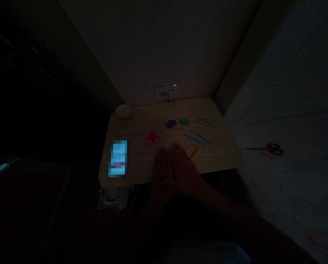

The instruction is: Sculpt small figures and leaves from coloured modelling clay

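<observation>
At the table's front edge, my left hand [164,170] and my right hand [185,170] rest against each other, fingers stretched forward. Whether anything lies between the palms is hidden. Just beyond them sits a small red and pink modelling-clay piece [152,138] with finger-like prongs. A purple clay lump [171,124] and a green clay lump [184,121] lie farther back. Beside my right hand is a yellow-orange flat tool [196,153], partly covered by it. Several thin blue modelling tools, among them a flat blue one [194,139], are spread on the right.
The wooden table [142,176] stands against a wall with a power socket [166,91]. A paper cup [124,112] is at its back left, a lit phone [118,159] at front left. Scissors [268,149] lie on a pale surface to the right. The scene is very dark.
</observation>
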The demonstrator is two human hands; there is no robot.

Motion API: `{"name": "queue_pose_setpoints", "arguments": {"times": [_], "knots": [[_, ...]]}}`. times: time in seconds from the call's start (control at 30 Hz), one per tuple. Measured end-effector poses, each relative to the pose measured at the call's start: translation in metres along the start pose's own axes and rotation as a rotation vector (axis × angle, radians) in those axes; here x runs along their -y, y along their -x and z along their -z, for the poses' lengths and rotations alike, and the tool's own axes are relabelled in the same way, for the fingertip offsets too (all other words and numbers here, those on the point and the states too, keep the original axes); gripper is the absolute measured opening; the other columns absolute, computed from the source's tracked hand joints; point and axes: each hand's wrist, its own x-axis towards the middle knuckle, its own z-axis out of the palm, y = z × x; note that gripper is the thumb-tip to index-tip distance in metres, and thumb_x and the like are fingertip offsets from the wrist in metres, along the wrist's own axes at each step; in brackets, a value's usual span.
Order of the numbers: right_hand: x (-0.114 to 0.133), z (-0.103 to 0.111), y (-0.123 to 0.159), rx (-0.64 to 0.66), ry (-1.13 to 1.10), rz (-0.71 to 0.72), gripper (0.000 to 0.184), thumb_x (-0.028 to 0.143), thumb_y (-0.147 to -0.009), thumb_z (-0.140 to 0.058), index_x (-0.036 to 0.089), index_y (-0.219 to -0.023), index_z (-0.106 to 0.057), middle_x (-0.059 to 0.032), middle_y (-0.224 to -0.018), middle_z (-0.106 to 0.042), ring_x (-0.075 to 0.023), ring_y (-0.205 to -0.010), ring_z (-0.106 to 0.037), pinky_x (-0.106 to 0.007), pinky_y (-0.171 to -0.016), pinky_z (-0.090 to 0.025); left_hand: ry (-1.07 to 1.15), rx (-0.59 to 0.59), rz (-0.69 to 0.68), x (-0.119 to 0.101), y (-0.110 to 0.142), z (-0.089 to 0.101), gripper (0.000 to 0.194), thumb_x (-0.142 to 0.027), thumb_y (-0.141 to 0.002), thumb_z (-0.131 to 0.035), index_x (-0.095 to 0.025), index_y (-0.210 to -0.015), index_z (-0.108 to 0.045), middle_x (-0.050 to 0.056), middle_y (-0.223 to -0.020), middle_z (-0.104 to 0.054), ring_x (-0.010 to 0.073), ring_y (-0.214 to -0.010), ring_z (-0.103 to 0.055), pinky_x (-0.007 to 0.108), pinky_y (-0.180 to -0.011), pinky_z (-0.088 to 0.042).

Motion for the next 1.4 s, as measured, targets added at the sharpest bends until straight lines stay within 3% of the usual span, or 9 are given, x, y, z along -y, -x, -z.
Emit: {"name": "queue_pose_setpoints", "arguments": {"times": [0.17,0.27,0.4,0.57,0.67,0.93,1.03,1.23,1.4], "knots": [[0.014,0.001,0.039,0.004,-0.009,0.037,0.101,0.069,-0.098,-0.047,-0.008,-0.161,-0.028,-0.0333,-0.171,-0.018,-0.0428,-0.163,-0.005,-0.066,-0.128,-0.026,0.012,0.0,0.009,-0.015,0.038,0.003,0.076,-0.026,-0.102,-0.04,-0.002,-0.167,-0.01,0.029,-0.17,-0.027,0.0395,-0.162,-0.019,0.059,-0.126,-0.032],[0.016,0.0,0.048,0.019,0.0,0.055,0.098,0.065,-0.099,-0.049,-0.006,-0.162,-0.027,-0.0321,-0.172,-0.015,-0.0433,-0.163,-0.004,-0.066,-0.127,-0.026,-0.012,-0.001,0.007,-0.021,0.047,0.003,0.076,-0.025,-0.101,-0.041,-0.002,-0.167,-0.01,0.029,-0.17,-0.028,0.0407,-0.162,-0.018,0.06,-0.125,-0.032],[0.006,0.0,0.025,0.014,0.009,0.044,0.098,0.065,-0.099,-0.05,-0.009,-0.16,-0.029,-0.0352,-0.17,-0.018,-0.0434,-0.163,-0.006,-0.064,-0.128,-0.025,-0.022,-0.012,0.025,-0.014,0.025,0.0,0.079,-0.024,-0.1,-0.043,-0.005,-0.168,-0.009,0.027,-0.171,-0.027,0.0411,-0.162,-0.019,0.062,-0.126,-0.03],[-0.007,0.003,-0.006,0.027,0.019,-0.003,0.107,0.076,-0.096,-0.047,-0.01,-0.158,-0.033,-0.0355,-0.168,-0.023,-0.0436,-0.163,-0.01,-0.064,-0.128,-0.022,0.049,0.0,0.004,0.001,-0.008,0.001,0.079,-0.023,-0.096,-0.046,-0.005,-0.167,-0.015,0.026,-0.17,-0.03,0.0368,-0.162,-0.021,0.058,-0.128,-0.031],[-0.004,0.004,0.0,0.044,0.005,0.018,0.111,0.079,-0.094,-0.045,-0.011,-0.158,-0.032,-0.0358,-0.169,-0.022,-0.0443,-0.162,-0.01,-0.063,-0.129,-0.02,0.06,0.015,-0.014,0.0,-0.003,0.006,0.078,-0.023,-0.097,-0.044,-0.004,-0.167,-0.014,0.025,-0.17,-0.031,0.0365,-0.162,-0.022,0.057,-0.128,-0.031],[0.011,0.005,0.047,0.056,-0.005,0.058,0.111,0.079,-0.094,-0.046,-0.005,-0.163,-0.026,-0.0305,-0.173,-0.015,-0.0419,-0.163,-0.006,-0.063,-0.129,-0.022,0.05,0.031,-0.021,-0.019,0.044,0.011,0.079,-0.029,-0.102,-0.04,-0.003,-0.168,-0.006,0.028,-0.17,-0.029,0.0394,-0.162,-0.021,0.06,-0.126,-0.033],[0.007,0.003,0.037,0.05,0.009,0.05,0.11,0.079,-0.095,-0.045,-0.007,-0.161,-0.029,-0.0324,-0.171,-0.018,-0.0418,-0.163,-0.007,-0.062,-0.13,-0.022,0.057,0.015,-0.03,-0.015,0.036,0.009,0.079,-0.028,-0.101,-0.04,-0.003,-0.168,-0.008,0.028,-0.17,-0.029,0.0392,-0.161,-0.022,0.059,-0.125,-0.033],[-0.004,0.005,-0.002,0.038,0.022,-0.007,0.108,0.08,-0.095,-0.044,-0.008,-0.159,-0.035,-0.0344,-0.168,-0.025,-0.0431,-0.162,-0.012,-0.063,-0.129,-0.022,-0.007,0.042,0.012,-0.002,-0.005,0.005,0.075,-0.022,-0.095,-0.049,-0.004,-0.164,-0.026,0.026,-0.167,-0.037,0.0386,-0.158,-0.031,0.058,-0.125,-0.034],[-0.002,0.005,0.016,0.035,0.03,0.024,0.107,0.078,-0.096,-0.044,-0.006,-0.161,-0.031,-0.0315,-0.171,-0.022,-0.0412,-0.163,-0.01,-0.063,-0.129,-0.022,-0.056,0.049,0.03,-0.008,0.01,0.009,0.075,-0.025,-0.095,-0.051,-0.004,-0.164,-0.028,0.027,-0.168,-0.034,0.0403,-0.16,-0.027,0.06,-0.125,-0.031]]}}
